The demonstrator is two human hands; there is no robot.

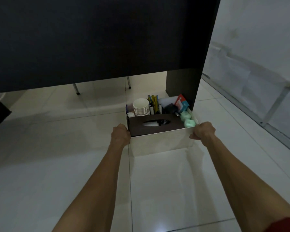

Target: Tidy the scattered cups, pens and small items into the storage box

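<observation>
A white storage box [162, 142] sits on the tiled floor beside the dark desk's side panel. Inside it are a brown tissue box [156, 125], a stack of white paper cups [141, 107], upright pens and yellow rulers [153, 102], a red and blue packet [182, 102], a dark small item [171, 108] and pale green rolls [187, 120]. My left hand [120, 133] grips the box's left wall. My right hand [203, 130] grips its right wall near the front corner.
A dark desk panel [99, 41] hangs over the far side, with its side leg [182, 84] right behind the box. Metal chair legs [76, 89] stand beyond it. A white partition with a metal rail [258, 91] runs along the right. White tiles cover the floor.
</observation>
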